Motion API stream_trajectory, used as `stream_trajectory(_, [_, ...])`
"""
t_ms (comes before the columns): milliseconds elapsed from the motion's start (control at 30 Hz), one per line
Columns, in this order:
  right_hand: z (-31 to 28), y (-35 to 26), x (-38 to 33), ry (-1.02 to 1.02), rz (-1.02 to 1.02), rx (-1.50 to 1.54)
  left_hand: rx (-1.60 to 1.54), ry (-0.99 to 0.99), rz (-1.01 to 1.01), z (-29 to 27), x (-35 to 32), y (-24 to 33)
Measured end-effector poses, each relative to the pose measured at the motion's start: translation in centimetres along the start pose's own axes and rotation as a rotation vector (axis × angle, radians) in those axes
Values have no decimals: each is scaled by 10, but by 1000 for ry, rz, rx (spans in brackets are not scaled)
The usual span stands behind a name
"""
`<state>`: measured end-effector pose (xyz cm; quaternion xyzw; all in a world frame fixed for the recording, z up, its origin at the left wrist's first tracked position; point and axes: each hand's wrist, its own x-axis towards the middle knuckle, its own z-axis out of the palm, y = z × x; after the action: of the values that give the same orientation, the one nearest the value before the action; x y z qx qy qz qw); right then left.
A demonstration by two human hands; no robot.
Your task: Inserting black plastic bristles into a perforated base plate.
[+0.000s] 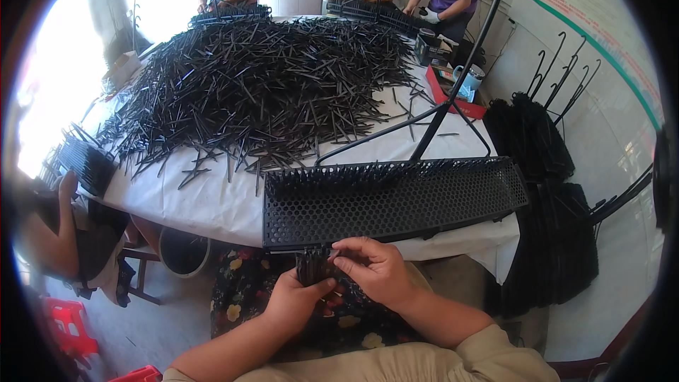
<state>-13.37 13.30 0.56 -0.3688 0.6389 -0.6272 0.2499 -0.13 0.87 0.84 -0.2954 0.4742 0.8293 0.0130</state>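
1. Clamped in our left hand (pixel 296 301) was a stick bundle (pixel 310 266), near the front edge of the rack (pixel 389 205).
2. Our right hand (pixel 376 272) pinched beside it; on what, we couldn't tell.
3. Our grip hid the bundle's lower end.

The sticks (pixel 310 266) in your left hand (pixel 296 301) are black, like the hole-patterned rack (pixel 396 205) just beyond it and the heap (pixel 262 92) farther off, on white cloth (pixel 177 194). Below it, dark fabric (pixel 244 286) bears yellowish flowers (pixel 348 321); your right sleeve (pixel 495 354) is khaki. Well left, a stool (pixel 74 325) is red.
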Motion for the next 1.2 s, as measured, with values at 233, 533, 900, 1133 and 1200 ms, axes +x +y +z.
stream_trajectory(233, [2,-3,-1,6,-27,-16,16,-4,14,-1,-2,-2])
stream_trajectory(533, [3,2,-1,24,-56,-1,-2,-28,19,-3,-1,-4])
stream_trajectory(900, [-14,-11,9,99,19,227,-17,-39,29,-6,0,1])
stream_trajectory(1133, [-74,-17,40,397,-157,33,-134,-14,-106,-24,9,15])
stream_trajectory(1200, [-87,-14,46,438,-236,-29,-204,-19,-177,-25,13,16])
